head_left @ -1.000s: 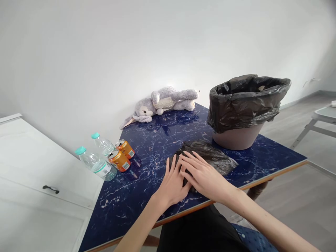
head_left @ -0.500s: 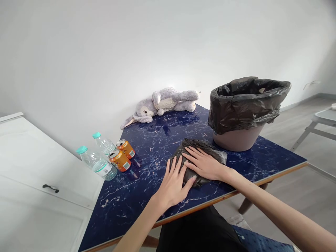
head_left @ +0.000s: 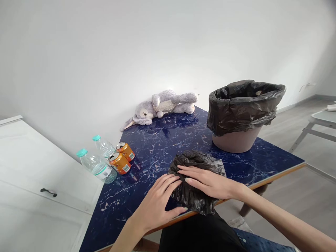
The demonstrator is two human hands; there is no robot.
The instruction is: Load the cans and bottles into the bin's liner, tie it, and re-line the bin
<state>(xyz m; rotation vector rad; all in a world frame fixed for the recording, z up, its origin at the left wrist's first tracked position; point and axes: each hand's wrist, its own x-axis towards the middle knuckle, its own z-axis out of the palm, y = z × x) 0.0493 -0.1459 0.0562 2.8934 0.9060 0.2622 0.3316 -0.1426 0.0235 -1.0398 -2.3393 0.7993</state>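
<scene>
A crumpled black plastic bag point(head_left: 196, 157) lies at the front edge of the blue marbled table point(head_left: 147, 154), its near end hanging slightly over the edge. Across the top of the bag rests my right hand point(head_left: 210, 180), fingers stretched out and pointing left. My left hand point(head_left: 160, 199) touches the bag's left side with its fingertips, thumb spread apart toward the table edge. Neither hand is closed around anything. Whether anything is inside the bag I cannot tell.
A pinkish bin point(head_left: 237, 140) lined with a black bag point(head_left: 238, 112) stands at the back right. Two orange cans point(head_left: 120, 162) and two clear bottles point(head_left: 98, 166) stand at the left. A grey plush rabbit point(head_left: 161, 105) lies against the wall. A white cabinet point(head_left: 39, 168) is at far left.
Both hands have moved toward the front table edge. The black bag has shifted with them and looks looser and more wrinkled, its near end now over the edge.
</scene>
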